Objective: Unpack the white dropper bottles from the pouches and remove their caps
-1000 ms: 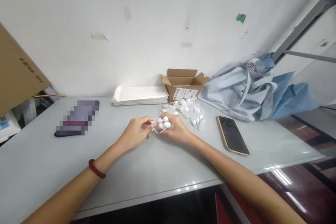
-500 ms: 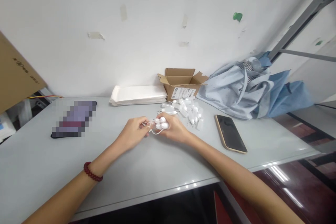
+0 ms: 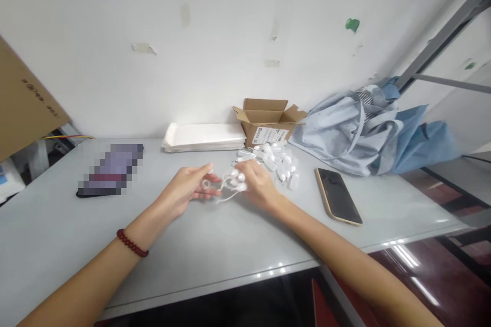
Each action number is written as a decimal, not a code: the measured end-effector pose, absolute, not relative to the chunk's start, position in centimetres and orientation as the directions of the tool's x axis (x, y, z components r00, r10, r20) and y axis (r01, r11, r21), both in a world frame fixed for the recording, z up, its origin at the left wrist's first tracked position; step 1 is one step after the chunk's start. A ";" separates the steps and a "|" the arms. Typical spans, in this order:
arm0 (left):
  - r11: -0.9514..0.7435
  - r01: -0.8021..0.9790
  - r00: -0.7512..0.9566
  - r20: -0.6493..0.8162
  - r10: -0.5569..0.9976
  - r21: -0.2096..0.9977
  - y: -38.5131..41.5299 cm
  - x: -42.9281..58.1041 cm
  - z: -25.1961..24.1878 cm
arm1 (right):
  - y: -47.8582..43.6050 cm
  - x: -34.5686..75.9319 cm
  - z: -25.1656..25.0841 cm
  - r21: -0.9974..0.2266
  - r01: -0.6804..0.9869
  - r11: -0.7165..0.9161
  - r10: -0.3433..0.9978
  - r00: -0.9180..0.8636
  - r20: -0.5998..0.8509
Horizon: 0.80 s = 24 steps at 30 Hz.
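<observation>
My right hand [image 3: 258, 182] is closed round a bunch of small translucent bottles with round white caps [image 3: 238, 180]. White cord loops [image 3: 226, 195] hang from the bunch toward the left. Just left of it is my left hand [image 3: 194, 188], palm turned inward, thumb raised and fingers spread apart. A small curled loop end [image 3: 206, 184] lies in front of its fingers; whether it touches them I cannot tell. Behind my right hand, several more such bottles lie in a loose pile [image 3: 282, 163] on the grey table [image 3: 184, 255].
An open cardboard box [image 3: 264, 125] stands behind the pile, beside a stack of flat white sheets or envelopes [image 3: 205, 137]. A phone [image 3: 338, 196] lies at right, a blurred-out dark-edged object [image 3: 111, 169] at left. Blue fabric bags [image 3: 345, 127] slump at the back right.
My left hand has drawn back slightly left and its fingers have opened from a pinch at the cords. My right hand keeps the bunch, now turned a little more over it.
</observation>
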<state>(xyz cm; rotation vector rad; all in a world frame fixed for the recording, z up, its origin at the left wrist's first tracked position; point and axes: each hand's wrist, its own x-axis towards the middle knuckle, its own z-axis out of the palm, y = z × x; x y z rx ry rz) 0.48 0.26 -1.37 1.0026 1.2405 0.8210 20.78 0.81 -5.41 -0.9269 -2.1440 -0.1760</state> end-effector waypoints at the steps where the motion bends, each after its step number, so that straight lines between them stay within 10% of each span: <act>1: 0.357 0.013 0.160 -0.355 0.921 0.934 0.5 0.2 -1.3 | 0.9 20.8 -5.5 -0.308 0.654 0.691 0.647 -0.370 0.667; 5: 0.304 0.031 0.198 -0.304 0.932 0.952 1.0 -0.2 -1.4 | 0.9 20.7 -4.9 -0.766 0.495 0.410 0.912 -0.251 0.325; 9: 0.081 0.228 0.118 -0.111 0.987 0.970 0.7 0.5 -1.6 | 0.3 20.3 -3.6 -0.960 0.253 0.120 0.935 -0.354 0.024; 13: -0.021 0.276 0.141 -0.019 0.990 0.961 0.4 1.0 -1.3 | -0.3 20.2 -2.3 -0.985 0.164 -0.063 0.878 -0.459 -0.133; 18: 0.235 0.015 0.463 -0.215 0.860 0.972 0.4 0.5 -1.0 | -0.4 20.3 -2.0 -0.988 0.072 -0.135 0.810 -0.567 -0.152; 24: 0.175 0.239 0.581 -0.285 0.762 0.955 0.3 -0.2 -0.7 | -0.3 20.9 -2.1 -0.979 0.085 -0.187 0.698 -0.690 -0.193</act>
